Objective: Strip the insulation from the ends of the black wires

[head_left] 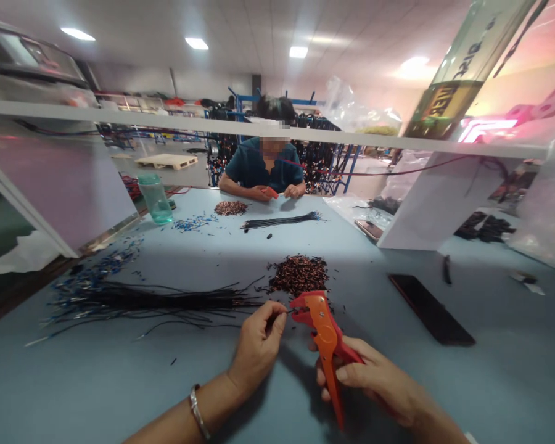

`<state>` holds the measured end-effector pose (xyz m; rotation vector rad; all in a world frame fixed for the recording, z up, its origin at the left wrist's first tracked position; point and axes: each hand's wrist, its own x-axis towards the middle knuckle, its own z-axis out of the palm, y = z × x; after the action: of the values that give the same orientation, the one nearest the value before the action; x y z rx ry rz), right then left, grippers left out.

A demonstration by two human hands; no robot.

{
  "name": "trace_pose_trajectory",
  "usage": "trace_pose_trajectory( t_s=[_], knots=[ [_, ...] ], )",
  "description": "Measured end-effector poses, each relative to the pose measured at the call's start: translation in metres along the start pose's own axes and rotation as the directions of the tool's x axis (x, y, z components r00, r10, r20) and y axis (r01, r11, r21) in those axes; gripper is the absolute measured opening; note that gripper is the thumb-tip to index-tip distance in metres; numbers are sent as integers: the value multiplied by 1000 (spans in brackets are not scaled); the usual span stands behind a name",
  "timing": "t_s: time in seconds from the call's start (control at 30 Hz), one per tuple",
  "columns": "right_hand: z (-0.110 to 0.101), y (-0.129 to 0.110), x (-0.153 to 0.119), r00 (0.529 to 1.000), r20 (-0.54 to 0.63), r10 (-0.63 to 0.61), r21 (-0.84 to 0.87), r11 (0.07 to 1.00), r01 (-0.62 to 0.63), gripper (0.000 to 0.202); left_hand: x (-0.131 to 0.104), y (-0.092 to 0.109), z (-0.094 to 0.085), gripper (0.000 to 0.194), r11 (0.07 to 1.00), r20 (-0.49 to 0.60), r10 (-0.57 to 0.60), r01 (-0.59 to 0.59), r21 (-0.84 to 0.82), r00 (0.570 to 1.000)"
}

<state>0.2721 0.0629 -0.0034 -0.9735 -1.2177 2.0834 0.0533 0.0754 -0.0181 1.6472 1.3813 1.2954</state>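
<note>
My left hand [260, 342], with a silver bracelet at the wrist, pinches a thin black wire [288, 311] near its end. That end is at the jaws of an orange and red wire stripper [326, 336]. My right hand [367, 376] is wrapped round the stripper's handles, which are spread apart. A long bundle of black wires [166, 299] lies to the left of my left hand, with blue and silver tips at its far left. Just beyond the stripper is a pile of small copper-and-black pieces [300, 275].
A black phone [431, 309] lies at right. Across the table [203, 376] a person [269, 163] holds a red tool. Near them are another wire bundle [282, 221], a small pile [230, 208] and a green bottle [155, 200]. A white bar [185, 122] spans above.
</note>
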Motion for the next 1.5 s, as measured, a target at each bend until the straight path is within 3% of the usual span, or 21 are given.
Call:
trace_pose_trajectory(
  t_s=[0.17, 0.93, 1.17, 1.5],
  knots=[
    [-1, 1, 0, 1000, 19, -18, -34, 999, 18, 47, -1, -4, 0, 25, 998, 43, 17, -15, -55, 999],
    [-7, 10, 0, 999, 28, -41, -99, 994, 43, 45, -2, -1, -2, 25, 997, 39, 49, -46, -68, 998],
    [-2, 9, -2, 1000, -11, -25, -94, 995, 24, 49, -2, 1, -1, 24, 995, 25, 53, -50, -87, 998],
    [6, 4, 0, 999, -43, -20, -217, 976, 10, 52, 0, -1, -2, 22, 991, -2, 112, -112, -71, 994]
  ],
)
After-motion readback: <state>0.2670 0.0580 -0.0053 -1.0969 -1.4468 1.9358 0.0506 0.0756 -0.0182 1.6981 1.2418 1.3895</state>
